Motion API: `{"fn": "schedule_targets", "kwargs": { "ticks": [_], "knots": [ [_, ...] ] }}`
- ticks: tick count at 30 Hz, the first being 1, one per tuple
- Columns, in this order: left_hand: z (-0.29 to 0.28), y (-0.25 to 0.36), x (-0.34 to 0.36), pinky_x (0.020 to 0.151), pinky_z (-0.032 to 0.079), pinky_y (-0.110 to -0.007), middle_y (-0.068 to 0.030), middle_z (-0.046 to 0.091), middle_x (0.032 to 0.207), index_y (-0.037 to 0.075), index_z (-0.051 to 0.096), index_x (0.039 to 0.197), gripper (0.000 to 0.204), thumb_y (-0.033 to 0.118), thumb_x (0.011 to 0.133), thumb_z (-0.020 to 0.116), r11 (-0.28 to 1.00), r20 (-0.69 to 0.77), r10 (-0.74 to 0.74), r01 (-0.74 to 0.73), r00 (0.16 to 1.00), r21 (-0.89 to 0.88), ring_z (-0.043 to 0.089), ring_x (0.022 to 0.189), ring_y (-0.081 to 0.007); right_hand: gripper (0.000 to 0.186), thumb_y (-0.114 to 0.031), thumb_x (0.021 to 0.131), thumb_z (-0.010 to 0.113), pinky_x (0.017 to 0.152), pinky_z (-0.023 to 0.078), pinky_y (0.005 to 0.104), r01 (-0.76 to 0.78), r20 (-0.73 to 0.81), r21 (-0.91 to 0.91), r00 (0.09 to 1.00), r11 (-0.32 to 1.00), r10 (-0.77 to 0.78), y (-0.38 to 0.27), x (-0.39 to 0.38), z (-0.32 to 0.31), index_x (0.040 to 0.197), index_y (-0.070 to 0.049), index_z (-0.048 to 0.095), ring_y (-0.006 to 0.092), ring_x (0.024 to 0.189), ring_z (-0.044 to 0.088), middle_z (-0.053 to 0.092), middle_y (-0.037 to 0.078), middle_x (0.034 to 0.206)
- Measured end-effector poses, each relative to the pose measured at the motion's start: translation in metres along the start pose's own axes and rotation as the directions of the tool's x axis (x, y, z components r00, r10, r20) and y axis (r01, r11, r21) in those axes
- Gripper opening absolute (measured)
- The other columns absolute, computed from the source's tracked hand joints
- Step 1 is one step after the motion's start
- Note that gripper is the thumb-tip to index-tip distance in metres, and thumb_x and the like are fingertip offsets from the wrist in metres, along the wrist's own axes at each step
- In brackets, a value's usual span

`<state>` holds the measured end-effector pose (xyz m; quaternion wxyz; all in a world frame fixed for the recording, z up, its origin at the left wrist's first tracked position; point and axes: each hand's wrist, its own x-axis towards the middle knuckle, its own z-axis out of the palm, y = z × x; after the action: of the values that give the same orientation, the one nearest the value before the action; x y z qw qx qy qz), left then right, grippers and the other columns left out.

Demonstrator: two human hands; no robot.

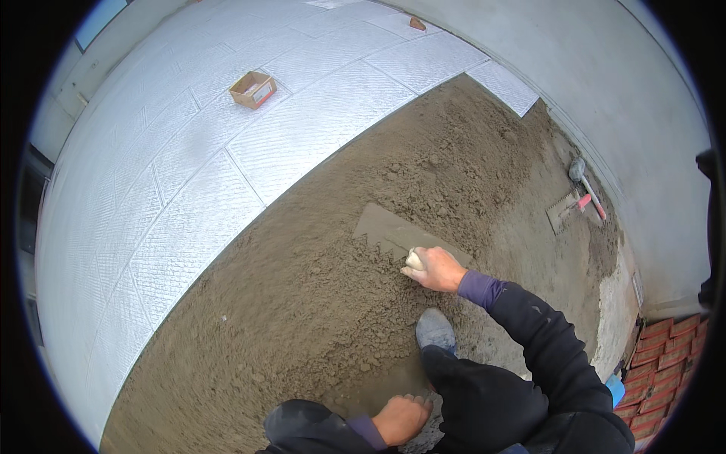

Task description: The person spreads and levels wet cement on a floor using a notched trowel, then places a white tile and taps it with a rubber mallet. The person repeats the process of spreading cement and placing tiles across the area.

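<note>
My right hand (437,270) is closed round the pale handle of a flat steel plastering trowel (393,228). The long rectangular blade rests on crumbly grey-brown mortar (302,287), and loose lumps lie along its edges. Down at the lower edge, my left hand (402,420) sits low between my legs with its fingers curled. Whatever it may hold is hidden beneath it. A smoother greyish patch (389,382) shows just beyond that hand. My dusty grey shoe (435,331) stands on the mortar below the trowel.
Pale ridged floor tiles (302,106) border the mortar at far left, with an open cardboard box (253,89) on them. A reddish-brown fragment (417,23) lies farther back. Along the right wall (643,136) are a mallet (584,181) and a notched trowel (566,210). Red roof tiles (665,356) lie lower right.
</note>
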<state>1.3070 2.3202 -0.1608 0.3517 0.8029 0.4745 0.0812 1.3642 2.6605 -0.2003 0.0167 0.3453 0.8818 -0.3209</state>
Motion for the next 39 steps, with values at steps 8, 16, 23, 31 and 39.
{"fn": "schedule_targets", "kwargs": {
  "ticks": [8, 16, 23, 31, 39],
  "knots": [
    [-0.013, 0.006, -0.006, 0.066, 0.054, -0.04, -0.0107, 0.067, 0.088, 0.001, 0.066, 0.109, 0.025, 0.015, 0.088, 0.062, 0.999, -0.039, 0.022, -0.023, 0.999, -0.03, 0.068, 0.08, -0.0274, 0.052, -0.048, 0.1, 0.07, 0.064, 0.053, 0.0441, -0.184, -0.4, 0.14, 0.889, 0.973, 0.225, 0.029, 0.049, -0.074, 0.094, 0.003, 0.067, 0.0346, 0.069, 0.068, 0.07, 0.019, 0.077],
    [-0.022, 0.002, 0.007, 0.068, 0.054, -0.04, -0.0108, 0.067, 0.091, 0.003, 0.066, 0.11, 0.025, 0.016, 0.089, 0.064, 0.999, 0.019, -0.043, 0.043, 0.999, 0.016, 0.068, 0.082, -0.0272, 0.051, -0.056, 0.103, 0.064, 0.046, 0.039, 0.0292, -0.219, -0.002, 0.703, 0.951, 0.676, 0.31, -0.014, 0.107, -0.066, 0.093, -0.006, 0.06, 0.0106, 0.052, 0.051, 0.055, 0.001, 0.071],
    [-0.025, -0.007, -0.002, 0.071, 0.055, -0.039, -0.0103, 0.067, 0.092, 0.005, 0.066, 0.106, 0.022, 0.015, 0.086, 0.065, 0.992, 0.001, -0.125, 0.125, 0.992, -0.02, 0.068, 0.085, -0.0264, 0.056, -0.063, 0.104, 0.055, 0.043, 0.039, 0.026, -0.309, 0.123, 0.891, 0.87, 0.333, 0.477, 0.025, 0.15, -0.093, 0.096, -0.008, 0.053, 0.0109, 0.049, 0.046, 0.053, 0.0, 0.072],
    [-0.033, -0.011, 0.007, 0.073, 0.055, -0.04, -0.0108, 0.067, 0.094, 0.003, 0.065, 0.109, 0.026, 0.014, 0.085, 0.065, 0.996, 0.041, -0.084, 0.085, 0.996, -0.033, 0.068, 0.087, -0.028, 0.056, -0.063, 0.103, 0.059, 0.041, 0.038, 0.0271, -0.365, 0.129, 0.672, 0.915, 0.644, 0.383, 0.038, 0.07, -0.093, 0.092, -0.008, 0.058, 0.0101, 0.045, 0.048, 0.054, 0.0, 0.065],
    [-0.038, -0.014, 0.007, 0.071, 0.053, -0.038, -0.0093, 0.067, 0.091, 0.003, 0.064, 0.102, 0.023, 0.014, 0.081, 0.067, 0.995, -0.05, -0.083, 0.081, 0.995, -0.053, 0.067, 0.087, -0.026, 0.06, -0.057, 0.103, 0.059, 0.082, 0.056, 0.0543, -0.525, -0.747, -0.118, 0.606, 0.843, 0.273, 0.196, 0.06, -0.13, 0.101, 0.002, 0.066, 0.0486, 0.092, 0.072, 0.074, 0.03, 0.096]
  ]
}}
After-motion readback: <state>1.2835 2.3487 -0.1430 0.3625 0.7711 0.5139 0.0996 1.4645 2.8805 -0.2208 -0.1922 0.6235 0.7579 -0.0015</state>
